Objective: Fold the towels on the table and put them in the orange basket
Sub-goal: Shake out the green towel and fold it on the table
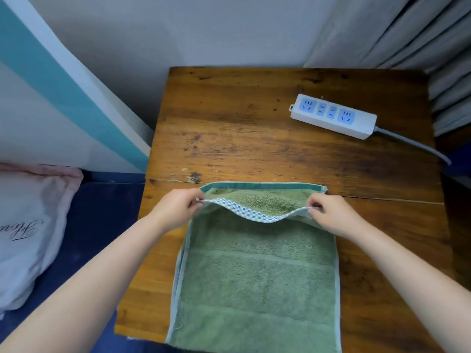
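A green towel (257,276) lies on the wooden table (254,138), doubled over itself, its near part hanging past the table's front edge. The upper layer ends in a blue-and-white checked hem that sags in the middle, just short of the lower layer's far teal edge. My left hand (175,207) pinches the left corner of that hem. My right hand (328,215) pinches the right corner. Both corners are raised slightly above the lower layer. No orange basket is in view.
A white power strip (334,115) with blue sockets and a grey cord lies at the table's far right. Grey curtains (407,34) hang behind it. A white pillow (28,230) rests on dark blue bedding to the left of the table.
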A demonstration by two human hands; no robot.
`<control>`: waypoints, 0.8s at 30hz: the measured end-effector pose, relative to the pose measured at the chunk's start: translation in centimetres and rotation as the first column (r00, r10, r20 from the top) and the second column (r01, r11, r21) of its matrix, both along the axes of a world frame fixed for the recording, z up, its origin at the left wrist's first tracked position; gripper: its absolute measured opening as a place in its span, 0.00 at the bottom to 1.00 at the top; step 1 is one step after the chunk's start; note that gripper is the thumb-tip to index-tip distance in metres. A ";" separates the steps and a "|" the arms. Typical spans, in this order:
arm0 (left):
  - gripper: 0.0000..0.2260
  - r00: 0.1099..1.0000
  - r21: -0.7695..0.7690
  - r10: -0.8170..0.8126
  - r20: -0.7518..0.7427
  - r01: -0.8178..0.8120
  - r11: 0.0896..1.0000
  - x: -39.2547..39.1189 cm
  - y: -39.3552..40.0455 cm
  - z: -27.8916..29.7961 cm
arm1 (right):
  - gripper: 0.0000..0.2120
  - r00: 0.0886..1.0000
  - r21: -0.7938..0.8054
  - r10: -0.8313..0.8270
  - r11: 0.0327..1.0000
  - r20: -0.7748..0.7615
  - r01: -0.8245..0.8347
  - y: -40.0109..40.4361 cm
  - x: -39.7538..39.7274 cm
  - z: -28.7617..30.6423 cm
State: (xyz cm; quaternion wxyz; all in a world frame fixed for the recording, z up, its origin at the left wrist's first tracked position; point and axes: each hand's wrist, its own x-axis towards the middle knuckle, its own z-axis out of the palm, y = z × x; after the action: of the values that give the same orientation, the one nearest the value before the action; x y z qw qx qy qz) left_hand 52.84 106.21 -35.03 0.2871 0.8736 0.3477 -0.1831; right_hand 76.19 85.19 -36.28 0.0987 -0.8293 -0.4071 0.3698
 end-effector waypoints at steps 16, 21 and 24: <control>0.08 0.990 0.167 0.141 0.012 -0.141 0.976 -0.3 2.0 -3.3 | 0.10 0.924 -0.036 -0.007 0.999 0.382 0.022 1.6 0.3 -1.0; 0.08 0.998 0.227 0.024 -0.059 -0.010 0.974 0.2 1.5 -4.4 | 0.10 0.881 -0.074 0.014 0.997 0.474 0.025 1.2 0.4 -2.4; 0.07 0.979 0.303 -0.065 -0.194 0.122 0.945 0.7 0.7 -4.1 | 0.11 0.859 -0.154 0.102 0.988 0.502 -0.027 1.3 0.0 -2.9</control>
State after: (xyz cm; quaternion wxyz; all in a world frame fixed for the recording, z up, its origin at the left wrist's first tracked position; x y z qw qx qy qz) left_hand 53.57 106.95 -39.13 0.1029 0.9033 0.3550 -0.2177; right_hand 76.18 86.48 -39.16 -0.0837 -0.8882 -0.4188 0.1693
